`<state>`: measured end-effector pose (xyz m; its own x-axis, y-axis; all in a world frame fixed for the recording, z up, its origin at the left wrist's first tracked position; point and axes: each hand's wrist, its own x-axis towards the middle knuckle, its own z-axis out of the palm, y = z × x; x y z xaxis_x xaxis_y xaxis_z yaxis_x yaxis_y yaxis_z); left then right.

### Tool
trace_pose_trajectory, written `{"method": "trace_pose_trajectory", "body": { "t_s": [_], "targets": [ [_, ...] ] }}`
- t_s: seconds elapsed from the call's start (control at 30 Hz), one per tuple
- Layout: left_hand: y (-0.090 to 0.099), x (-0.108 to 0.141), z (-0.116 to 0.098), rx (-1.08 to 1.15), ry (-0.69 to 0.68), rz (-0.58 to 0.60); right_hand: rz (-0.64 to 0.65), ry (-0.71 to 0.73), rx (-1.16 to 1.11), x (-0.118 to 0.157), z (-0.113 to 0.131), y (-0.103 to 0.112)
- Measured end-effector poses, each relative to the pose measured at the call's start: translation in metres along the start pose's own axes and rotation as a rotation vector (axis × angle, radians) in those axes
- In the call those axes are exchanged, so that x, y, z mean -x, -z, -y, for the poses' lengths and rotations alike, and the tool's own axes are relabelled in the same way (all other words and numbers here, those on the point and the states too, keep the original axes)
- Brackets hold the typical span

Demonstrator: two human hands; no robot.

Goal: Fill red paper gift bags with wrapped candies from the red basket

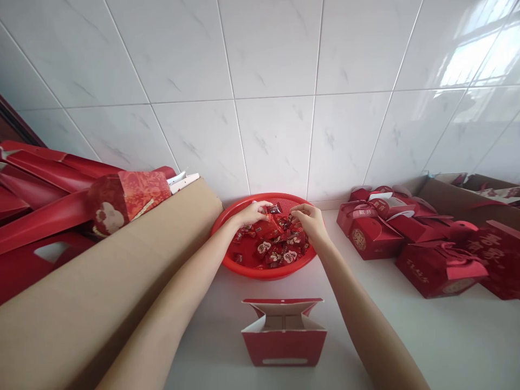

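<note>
A round red plastic basket [268, 273] stands against the tiled wall, with many small red wrapped sweets [280, 244] inside. My left hand [254, 213] reaches over its left back part, fingers bent at a small dark-red packet; whether they grip it I cannot make out. On the right side of the basket, my right hand [307, 218] has thumb and fingertips pinched together above the sweets, and what is between them is too small to name. Nearer to me, an open red paper box [284, 346] stands upright on the white table, its pale inside showing.
A large cardboard box [122, 260] full of red folded boxes [52, 173] fills the left side. Several closed red gift boxes [371, 233] stand at the right, before another cardboard box [447, 200]. White wall tiles [272, 141] rise behind the basket.
</note>
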<state>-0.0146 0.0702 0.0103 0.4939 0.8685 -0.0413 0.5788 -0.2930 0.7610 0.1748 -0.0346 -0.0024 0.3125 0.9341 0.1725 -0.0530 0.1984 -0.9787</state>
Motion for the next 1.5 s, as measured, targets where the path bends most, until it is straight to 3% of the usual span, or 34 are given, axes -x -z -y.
{"method": "trace_pose_trajectory", "body": {
  "t_s": [0.2, 0.33, 0.47, 0.53, 0.67, 0.73, 0.87, 1.0, 1.1, 1.2, 1.3, 1.5],
  "targets": [
    [-0.002, -0.003, 0.005, -0.094, -0.028, -0.045, 0.005, 0.01, 0.014, 0.0, 0.001, 0.0],
    [-0.002, -0.004, 0.007, -0.122, 0.025, -0.053, 0.005, 0.007, 0.026, 0.0, 0.001, 0.0],
    [0.003, 0.003, -0.003, -0.283, 0.045, -0.093, 0.005, 0.005, 0.019, 0.0, 0.003, 0.0],
    [0.004, 0.01, -0.012, -0.394, 0.074, 0.005, 0.0, 0.003, 0.018, 0.0, 0.003, 0.0],
    [-0.007, 0.022, -0.026, -0.526, 0.202, 0.379, 0.008, 0.003, 0.02, 0.0, 0.002, 0.001],
    [-0.016, 0.024, -0.027, -0.58, 0.199, 0.414, 0.015, 0.009, 0.018, 0.0, 0.001, 0.001],
    [-0.023, 0.023, -0.024, -0.595, 0.138, 0.348, 0.015, 0.006, 0.008, 0.0, 0.001, 0.0],
    [-0.014, 0.02, -0.025, -0.422, 0.079, 0.299, 0.017, -0.012, 0.014, 0.0, 0.002, 0.001],
    [-0.006, 0.017, -0.028, -0.075, -0.11, 0.21, 0.046, -0.039, 0.028, 0.002, 0.004, 0.001],
    [-0.007, 0.014, -0.035, 0.288, -0.262, 0.089, 0.232, -0.068, -0.006, 0.006, 0.008, -0.001],
    [-0.013, 0.014, -0.043, 0.441, -0.264, 0.069, 0.38, -0.092, -0.042, 0.009, 0.012, -0.002],
    [-0.009, 0.016, -0.039, 0.441, -0.199, 0.017, 0.201, -0.065, -0.06, 0.007, 0.015, -0.004]
  ]
}}
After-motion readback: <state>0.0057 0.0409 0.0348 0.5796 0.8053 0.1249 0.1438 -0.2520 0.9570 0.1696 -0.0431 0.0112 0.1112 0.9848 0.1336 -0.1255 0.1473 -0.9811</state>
